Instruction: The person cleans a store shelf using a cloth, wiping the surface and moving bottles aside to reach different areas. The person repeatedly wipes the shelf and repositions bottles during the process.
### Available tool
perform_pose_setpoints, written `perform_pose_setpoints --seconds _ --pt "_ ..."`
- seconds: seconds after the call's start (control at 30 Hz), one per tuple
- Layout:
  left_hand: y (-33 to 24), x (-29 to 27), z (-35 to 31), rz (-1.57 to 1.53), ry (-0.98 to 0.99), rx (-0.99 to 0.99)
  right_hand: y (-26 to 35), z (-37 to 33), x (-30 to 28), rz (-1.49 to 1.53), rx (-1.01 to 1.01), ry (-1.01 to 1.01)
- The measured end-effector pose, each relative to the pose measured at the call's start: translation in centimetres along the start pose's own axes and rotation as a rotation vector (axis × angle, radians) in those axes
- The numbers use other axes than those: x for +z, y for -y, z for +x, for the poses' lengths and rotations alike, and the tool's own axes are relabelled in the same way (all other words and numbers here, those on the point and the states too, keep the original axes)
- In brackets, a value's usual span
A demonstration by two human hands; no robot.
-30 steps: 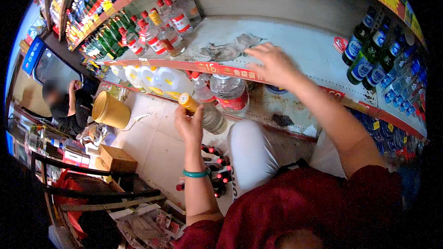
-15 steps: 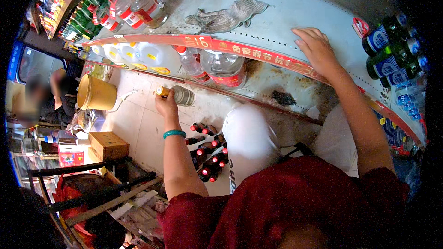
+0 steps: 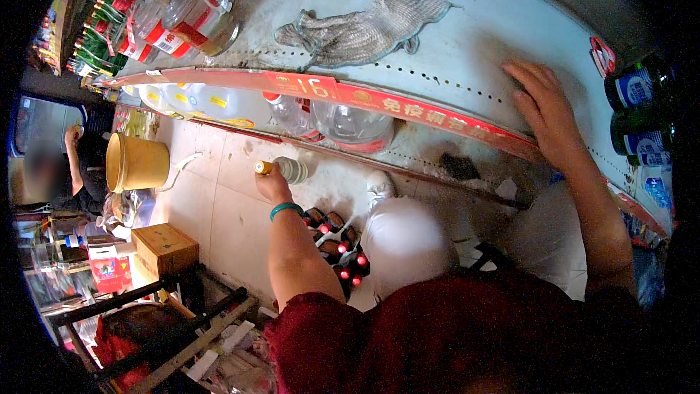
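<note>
Down by the tiled floor, my left hand is closed around the neck of a clear bottle with a yellow cap. A green bangle is on that wrist. I cannot tell whether the bottle's base touches the floor. My right hand lies on the pale, dusty shelf, fingers stretched out and holding nothing. To its left on the same shelf is a crumpled grey cloth. Dark bottles with red caps stand on the floor between my left forearm and my knee.
Clear liquor bottles crowd the shelf's left end; green bottles stand at its right. Large jugs fill part of the lower shelf. A yellow bucket, a cardboard box and a black metal frame lie leftward, with another person beyond.
The view has moved closer to the shelf. My left hand keeps its hold on the bottle, and my right hand stays on the shelf. The other person's hand has risen.
</note>
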State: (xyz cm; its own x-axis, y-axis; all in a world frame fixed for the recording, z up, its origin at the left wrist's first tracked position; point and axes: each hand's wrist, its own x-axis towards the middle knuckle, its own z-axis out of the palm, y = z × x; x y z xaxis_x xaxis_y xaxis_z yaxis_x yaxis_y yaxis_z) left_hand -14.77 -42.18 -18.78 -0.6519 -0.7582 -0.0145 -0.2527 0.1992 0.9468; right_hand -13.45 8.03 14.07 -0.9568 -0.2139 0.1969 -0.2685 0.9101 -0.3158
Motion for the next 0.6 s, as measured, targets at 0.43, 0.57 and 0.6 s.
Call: perform_pose_setpoints --seconds 0.43,0.57,0.6 --pt "4.6 1.1 3.0 -0.12 0.016 -0.023 0.9 0.1 -0.4 -0.005 0.008 0.045" --pt "7.5 1.7 4.3 -0.076 0.158 -0.036 -0.1 0.1 0.0 -0.043 -0.045 0.037" --pt "7.8 0.6 5.0 -0.163 0.212 -0.104 -0.1 0.4 0.2 -0.035 -0.082 0.027"
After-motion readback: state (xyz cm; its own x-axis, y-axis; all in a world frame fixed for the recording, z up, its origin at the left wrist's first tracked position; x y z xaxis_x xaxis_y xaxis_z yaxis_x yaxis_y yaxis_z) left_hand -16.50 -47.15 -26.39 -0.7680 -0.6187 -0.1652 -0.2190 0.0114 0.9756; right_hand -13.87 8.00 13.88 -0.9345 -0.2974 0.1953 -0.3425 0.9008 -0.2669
